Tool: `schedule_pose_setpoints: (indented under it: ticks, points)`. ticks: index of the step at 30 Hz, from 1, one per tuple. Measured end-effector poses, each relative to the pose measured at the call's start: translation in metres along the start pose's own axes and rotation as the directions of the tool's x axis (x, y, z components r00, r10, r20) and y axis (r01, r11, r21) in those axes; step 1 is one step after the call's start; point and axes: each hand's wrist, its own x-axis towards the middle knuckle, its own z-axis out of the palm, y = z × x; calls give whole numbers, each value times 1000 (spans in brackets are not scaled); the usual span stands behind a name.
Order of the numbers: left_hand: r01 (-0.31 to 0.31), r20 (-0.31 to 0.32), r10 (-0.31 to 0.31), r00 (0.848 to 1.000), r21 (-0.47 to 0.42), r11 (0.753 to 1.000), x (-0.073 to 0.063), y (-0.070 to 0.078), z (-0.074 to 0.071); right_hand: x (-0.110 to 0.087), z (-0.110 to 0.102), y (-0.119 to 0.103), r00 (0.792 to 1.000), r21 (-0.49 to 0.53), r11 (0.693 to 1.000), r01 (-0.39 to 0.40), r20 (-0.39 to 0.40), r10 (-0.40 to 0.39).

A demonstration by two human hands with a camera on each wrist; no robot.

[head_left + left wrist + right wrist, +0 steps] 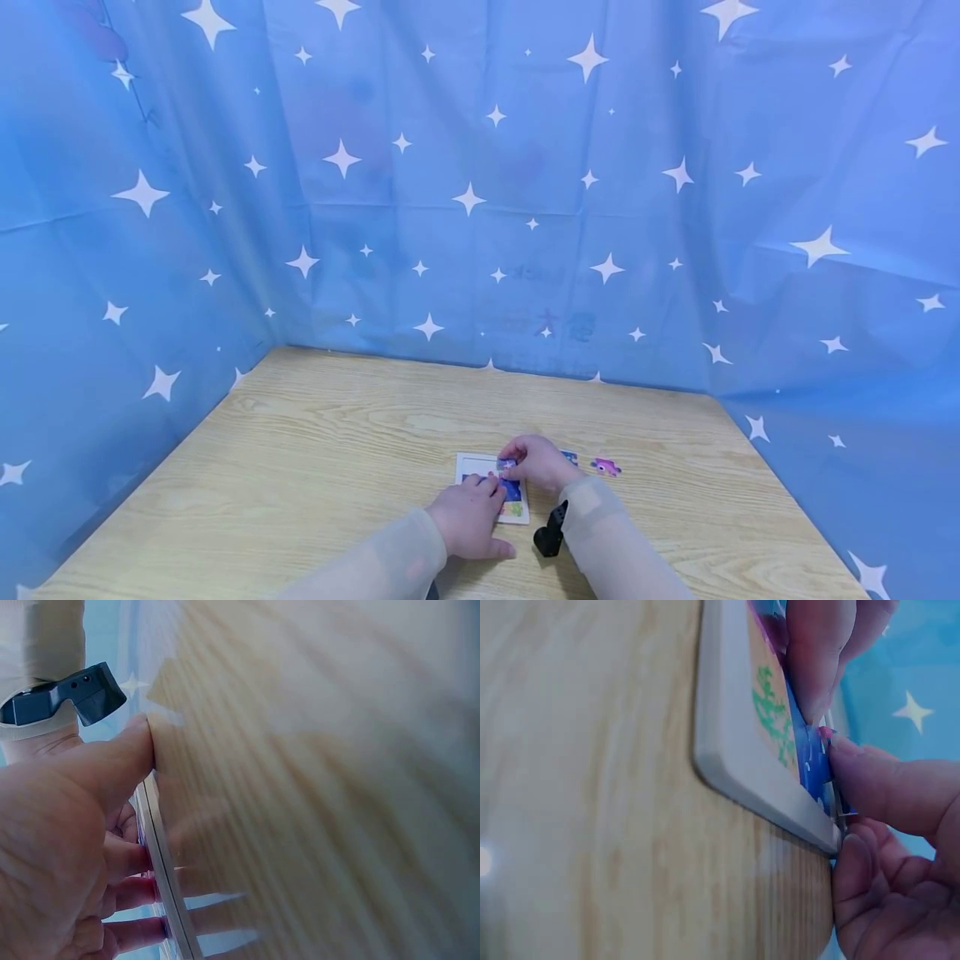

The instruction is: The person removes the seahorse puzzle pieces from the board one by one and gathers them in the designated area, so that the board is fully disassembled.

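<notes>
Well, the right hand pinches a puzzle piece (the left hand, fingers mostly straight, touches the board); pushing crookedly could pop nearby pieces loose.

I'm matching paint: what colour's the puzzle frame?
The puzzle frame is white, clearest in the right wrist view.

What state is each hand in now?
Left hand: open, resting on the white-framed rectangular puzzle board.
Right hand: pinching a small blue jigsaw piece.
</notes>
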Motion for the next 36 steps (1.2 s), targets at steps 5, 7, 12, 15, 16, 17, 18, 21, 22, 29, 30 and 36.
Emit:
schedule_pose_setpoints:
  ticks: [5,7,12,15,16,17,18,21,22,29,30,36]
  points:
    - [1,4,-1,1000,-7,1000,1,0,0,-2,-1,0,1000,37,999,-18,-17,19]
    - [0,3,0,1000,-7,1000,1,-1,1,-2,-1,-1,999,51,998,-30,-26,32]
    - [-1,6,1,1000,-9,1000,2,-1,2,-4,-2,2,999,66,997,-43,-27,45]
    - [-1,13,1,1000,-15,1000,2,-2,2,-5,-3,4,999,78,996,-37,-21,38]
    - [-1,14,1,1000,-16,1000,2,-2,2,-6,-3,4,999,87,996,-36,-16,37]
    - [0,16,0,1000,-18,1000,2,-2,2,-6,-3,4,999,94,995,-36,-12,37]
    - [0,18,0,1000,-19,1000,2,-2,2,-6,-3,4,999,102,994,-36,-9,37]
    - [4,20,-3,1000,-27,1000,2,-2,1,-6,-3,4,999,131,990,-45,-12,47]
    - [5,20,-5,1000,-29,1000,2,-2,1,-6,-4,4,998,142,989,-50,-16,53]
    - [13,4,-13,1000,-29,1000,2,0,1,-6,-9,8,992,166,984,-67,-94,84]
    - [13,4,-13,1000,-27,1000,2,0,1,-6,-10,9,991,168,983,-67,-105,85]
    - [11,13,-11,1000,-23,1000,2,-1,1,-9,-20,17,975,213,976,-49,-201,93]
